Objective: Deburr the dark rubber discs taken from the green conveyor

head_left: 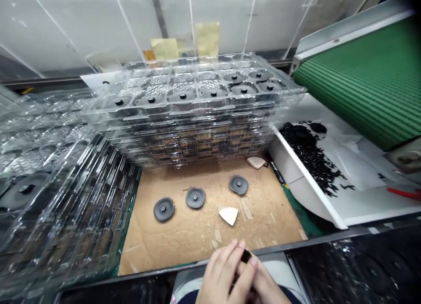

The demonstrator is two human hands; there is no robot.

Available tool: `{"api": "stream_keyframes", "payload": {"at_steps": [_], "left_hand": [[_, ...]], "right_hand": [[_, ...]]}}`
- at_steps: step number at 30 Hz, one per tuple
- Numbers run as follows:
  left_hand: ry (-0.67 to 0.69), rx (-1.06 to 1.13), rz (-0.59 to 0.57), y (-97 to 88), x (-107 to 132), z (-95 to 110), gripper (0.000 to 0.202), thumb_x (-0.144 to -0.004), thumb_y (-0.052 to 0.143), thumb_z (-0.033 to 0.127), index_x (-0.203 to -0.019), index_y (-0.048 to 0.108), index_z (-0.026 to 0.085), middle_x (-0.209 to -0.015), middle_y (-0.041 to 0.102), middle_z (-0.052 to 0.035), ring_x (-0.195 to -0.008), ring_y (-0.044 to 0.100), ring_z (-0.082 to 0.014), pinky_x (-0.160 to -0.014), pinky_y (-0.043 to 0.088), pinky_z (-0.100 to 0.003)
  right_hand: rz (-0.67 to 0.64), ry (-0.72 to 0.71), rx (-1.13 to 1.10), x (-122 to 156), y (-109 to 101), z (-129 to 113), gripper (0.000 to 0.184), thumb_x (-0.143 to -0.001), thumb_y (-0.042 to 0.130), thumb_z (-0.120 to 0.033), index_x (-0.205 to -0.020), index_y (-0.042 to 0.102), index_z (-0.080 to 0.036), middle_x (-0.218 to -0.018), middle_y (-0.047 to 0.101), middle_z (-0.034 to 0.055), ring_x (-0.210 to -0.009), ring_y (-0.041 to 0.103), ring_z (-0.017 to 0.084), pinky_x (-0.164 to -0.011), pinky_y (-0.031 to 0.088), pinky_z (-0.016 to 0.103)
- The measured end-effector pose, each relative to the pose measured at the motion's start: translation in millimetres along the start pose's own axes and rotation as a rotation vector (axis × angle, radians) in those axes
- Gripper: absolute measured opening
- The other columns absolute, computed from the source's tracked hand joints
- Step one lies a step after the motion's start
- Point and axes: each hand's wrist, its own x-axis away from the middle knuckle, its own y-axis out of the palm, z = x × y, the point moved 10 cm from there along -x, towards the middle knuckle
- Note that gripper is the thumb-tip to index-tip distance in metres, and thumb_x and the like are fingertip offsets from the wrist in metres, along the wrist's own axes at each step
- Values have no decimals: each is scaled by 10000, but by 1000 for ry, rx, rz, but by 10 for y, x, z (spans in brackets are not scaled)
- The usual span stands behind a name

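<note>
My left hand (221, 272) and my right hand (265, 283) are pressed together at the bottom edge, fingers closed round a small dark part (246, 255) that barely shows between them. Ahead on the cardboard sheet (197, 234) lie three black rubber discs (163, 209) (195, 197) (238, 184), each with a centre stud. A white triangular piece (229, 215) lies nearest my hands, and a second one (256, 162) sits by the tray stack.
A tall stack of clear plastic trays (197, 115) stands behind the cardboard, its top tray partly filled with discs. More clear trays (49, 194) slope at the left. A white bin (329, 177) with black scraps is at the right, beside a green conveyor belt (368, 80).
</note>
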Motion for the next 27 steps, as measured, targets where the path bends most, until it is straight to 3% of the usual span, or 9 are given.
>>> {"api": "stream_keyframes", "payload": {"at_steps": [3, 5, 7, 9, 11, 14, 19, 23, 27], "left_hand": [[-215, 227, 51, -70, 101, -246, 468, -849, 555, 174, -1309, 493, 234, -1173, 680, -125, -1175, 571, -234, -995, 444, -353], [-498, 475, 113, -79, 233, -522, 487, -810, 616, 223, -1279, 521, 314, -1197, 671, -83, -1159, 581, -238, -1016, 422, -360], [-824, 782, 193, -29, 420, -794, 527, -707, 729, 279, -1207, 577, 344, -1206, 665, -61, -1131, 599, -259, -985, 453, -348], [-1150, 1139, 296, 76, 616, -977, 575, -623, 792, 319, -1166, 603, 326, -1209, 658, -68, -1094, 619, -287, -922, 500, -342], [-1352, 1483, 400, 169, 699, -1035, 545, -644, 771, 362, -1160, 611, 289, -1181, 668, -82, -1069, 632, -297, -898, 514, -353], [-1440, 1770, 520, 208, 702, -1084, 398, -717, 716, 355, -1100, 660, 262, -1128, 699, -62, -1086, 625, -259, -973, 465, -354], [-1419, 1818, 610, 229, 754, -1139, 463, -650, 776, 329, -1094, 672, 244, -1193, 672, -92, -1115, 606, -274, -1006, 437, -375], [-1433, 1744, 598, 221, 725, -1105, 537, -631, 791, 323, -1140, 644, 238, -1244, 631, -109, -1175, 555, -289, -997, 441, -393], [-1391, 1734, 512, 200, 562, -992, 579, -611, 802, 329, -1155, 628, 233, -1162, 663, -96, -1107, 591, -262, -927, 485, -337]], "right_hand": [[-116, 47, 44, -31, 178, -43, 447, -833, 563, -501, -1141, 598, -178, -1144, 645, 95, -1129, 570, 248, -941, 459, 338], [-231, -6, 149, -68, 248, -174, 574, -778, 610, -545, -1206, 565, -166, -1130, 647, 109, -1061, 606, 241, -928, 470, 328], [-272, -117, 355, -151, 196, -319, 672, -782, 570, -598, -1292, 498, -166, -1071, 655, 103, -849, 672, 197, -777, 539, 297], [-172, -210, 560, -308, -2, -409, 652, -837, 483, -601, -1331, 458, -178, -1015, 636, 93, -636, 654, 148, -606, 549, 278], [14, -244, 674, -490, -262, -412, 560, -868, 465, -544, -1293, 500, -182, -1019, 590, 106, -568, 610, 142, -565, 534, 314], [173, -316, 769, -655, -395, -310, 401, -876, 486, -447, -1147, 612, -179, -1098, 539, 144, -666, 612, 194, -673, 522, 402], [115, -537, 805, -631, -119, -316, 292, -912, 457, -332, -1041, 671, -181, -911, 654, 107, -816, 617, 228, -767, 495, 381], [79, -621, 813, -545, 67, -770, 229, -902, 504, -295, -976, 693, -189, -732, 662, 54, -649, 586, 182, -635, 482, 315], [30, -756, 744, -201, 419, -1385, 251, -918, 453, -221, -1107, 617, -202, -964, 688, 52, -807, 608, 174, -701, 482, 303]]}}
